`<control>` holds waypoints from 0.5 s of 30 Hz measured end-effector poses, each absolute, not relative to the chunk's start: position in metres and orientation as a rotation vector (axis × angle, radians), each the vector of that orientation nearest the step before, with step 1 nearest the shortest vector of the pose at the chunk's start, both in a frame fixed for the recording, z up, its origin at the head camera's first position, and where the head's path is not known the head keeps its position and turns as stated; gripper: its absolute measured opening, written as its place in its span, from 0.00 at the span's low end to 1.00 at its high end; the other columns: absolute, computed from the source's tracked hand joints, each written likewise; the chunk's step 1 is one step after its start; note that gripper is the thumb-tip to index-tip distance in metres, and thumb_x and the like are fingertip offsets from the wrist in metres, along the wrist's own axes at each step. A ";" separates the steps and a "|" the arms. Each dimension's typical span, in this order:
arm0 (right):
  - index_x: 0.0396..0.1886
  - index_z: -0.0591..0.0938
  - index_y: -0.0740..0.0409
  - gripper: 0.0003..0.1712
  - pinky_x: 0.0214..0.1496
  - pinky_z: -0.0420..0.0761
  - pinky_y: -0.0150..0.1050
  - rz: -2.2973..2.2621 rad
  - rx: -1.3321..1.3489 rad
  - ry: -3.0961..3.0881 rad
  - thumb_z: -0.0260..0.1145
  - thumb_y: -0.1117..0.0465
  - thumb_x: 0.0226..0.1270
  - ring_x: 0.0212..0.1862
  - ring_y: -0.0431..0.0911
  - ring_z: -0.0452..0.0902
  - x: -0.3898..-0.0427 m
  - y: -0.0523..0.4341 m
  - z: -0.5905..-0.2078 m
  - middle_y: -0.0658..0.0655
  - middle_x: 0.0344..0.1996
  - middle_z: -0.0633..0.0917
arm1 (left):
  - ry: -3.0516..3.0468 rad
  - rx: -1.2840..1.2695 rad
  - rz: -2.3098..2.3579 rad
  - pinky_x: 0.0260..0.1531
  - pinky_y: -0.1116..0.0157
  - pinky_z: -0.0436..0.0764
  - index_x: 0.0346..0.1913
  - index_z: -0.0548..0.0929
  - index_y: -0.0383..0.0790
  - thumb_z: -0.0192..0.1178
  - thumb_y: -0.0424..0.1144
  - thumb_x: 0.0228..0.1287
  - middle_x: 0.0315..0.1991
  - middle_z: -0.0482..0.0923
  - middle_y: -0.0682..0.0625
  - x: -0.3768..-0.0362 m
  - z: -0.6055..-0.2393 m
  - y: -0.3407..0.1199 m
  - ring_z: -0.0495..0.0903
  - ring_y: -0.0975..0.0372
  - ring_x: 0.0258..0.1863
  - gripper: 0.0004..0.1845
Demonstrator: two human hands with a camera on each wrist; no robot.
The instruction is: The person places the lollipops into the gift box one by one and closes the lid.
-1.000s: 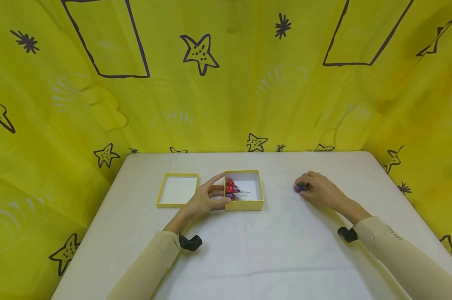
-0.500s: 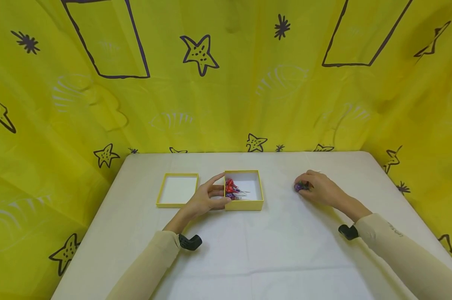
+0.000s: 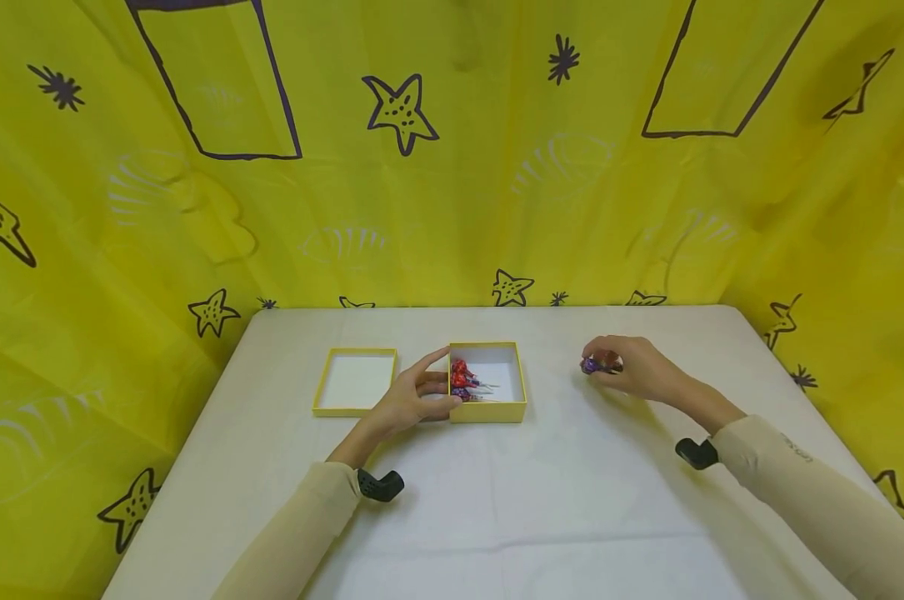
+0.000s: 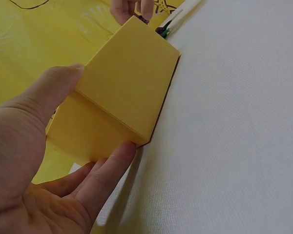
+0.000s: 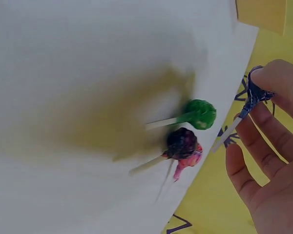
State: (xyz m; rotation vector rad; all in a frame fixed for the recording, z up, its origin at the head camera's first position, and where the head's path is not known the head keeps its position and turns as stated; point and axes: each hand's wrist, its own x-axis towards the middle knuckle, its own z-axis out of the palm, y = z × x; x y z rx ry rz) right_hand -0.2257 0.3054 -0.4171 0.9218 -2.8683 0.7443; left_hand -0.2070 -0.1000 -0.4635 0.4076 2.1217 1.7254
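Note:
An open yellow box [image 3: 513, 377] stands mid-table with red and purple lollipops [image 3: 461, 379] at its left wall. My left hand [image 3: 438, 385] grips that box's left side, index finger along the rim and thumb on the near wall; the left wrist view shows the box [image 4: 127, 92] clasped between thumb and fingers [image 4: 110, 168]. To the right, my right hand [image 3: 604, 363] pinches a purple lollipop [image 3: 590, 365] just above the table. In the right wrist view the lollipop [image 5: 254, 95] hangs from my fingers [image 5: 276, 75], over a green lollipop [image 5: 201, 113] and a dark red one [image 5: 181, 143] on the cloth.
A shallow yellow lid [image 3: 354, 381] lies open side up to the left of the box. The white table [image 3: 496, 500] is walled on three sides by a yellow star-print curtain [image 3: 452, 192]. Black wrist mounts [image 3: 380, 484] sit on both sleeves.
My right hand has risen off the table and shifted a little left with the purple lollipop in its fingers. The left hand and the box have stayed put.

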 end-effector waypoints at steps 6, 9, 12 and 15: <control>0.45 0.84 0.57 0.17 0.31 0.75 0.35 0.768 0.981 -2.820 0.77 0.73 0.57 0.30 0.46 0.75 -0.230 0.295 -0.410 0.47 0.30 0.84 | 2.108 0.413 1.734 0.56 0.56 0.83 0.82 0.57 0.57 0.72 0.36 0.65 0.70 0.68 0.33 -0.207 -0.466 -0.101 0.76 0.48 0.64 0.48; 0.45 0.84 0.56 0.16 0.32 0.76 0.35 0.788 1.007 -2.816 0.75 0.73 0.58 0.32 0.47 0.77 -0.233 0.290 -0.405 0.47 0.31 0.84 | 2.102 0.416 1.745 0.55 0.57 0.84 0.82 0.57 0.57 0.72 0.35 0.65 0.70 0.68 0.33 -0.207 -0.465 -0.100 0.76 0.47 0.63 0.48; 0.46 0.84 0.56 0.16 0.33 0.79 0.37 0.810 1.019 -2.830 0.74 0.72 0.60 0.34 0.46 0.78 -0.236 0.286 -0.399 0.47 0.33 0.85 | 2.097 0.425 1.754 0.53 0.57 0.85 0.82 0.57 0.57 0.72 0.34 0.65 0.69 0.69 0.33 -0.207 -0.465 -0.100 0.76 0.47 0.63 0.48; 0.46 0.84 0.55 0.15 0.33 0.80 0.37 0.824 1.014 -2.850 0.74 0.71 0.61 0.36 0.45 0.79 -0.239 0.281 -0.392 0.46 0.34 0.85 | 2.100 0.439 1.756 0.52 0.58 0.85 0.82 0.57 0.57 0.72 0.33 0.65 0.69 0.69 0.33 -0.207 -0.465 -0.100 0.76 0.47 0.62 0.48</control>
